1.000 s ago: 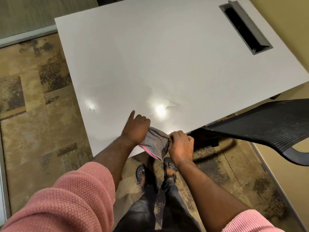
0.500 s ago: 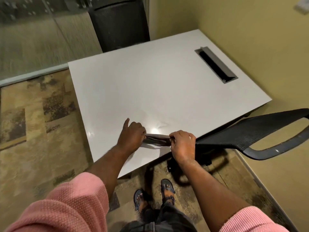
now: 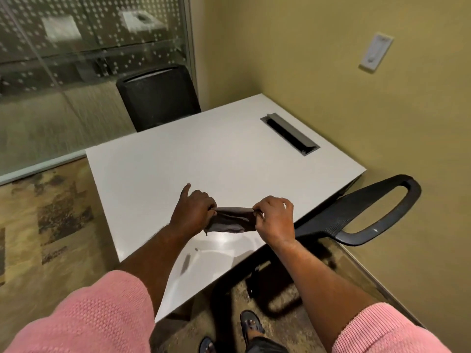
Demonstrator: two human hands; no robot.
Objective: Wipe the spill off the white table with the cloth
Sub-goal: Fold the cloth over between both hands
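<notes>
Both hands pinch the cloth (image 3: 230,221), stretched between them above the near part of the table (image 3: 204,161): the left hand (image 3: 193,214) grips its left end with forefinger free, the right hand (image 3: 274,219) its right end. The cloth is dark grey, soft and limp, sagging in the middle; it looks light and best bunched into one palm for wiping. The tabletop is smooth, glossy and flat, with a faint wet sheen (image 3: 219,240) just below the cloth.

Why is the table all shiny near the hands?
Head view: ceiling light glares off the white table just below the cloth, which the left hand and right hand hold stretched; the wide lens bends the table's edges.
</notes>
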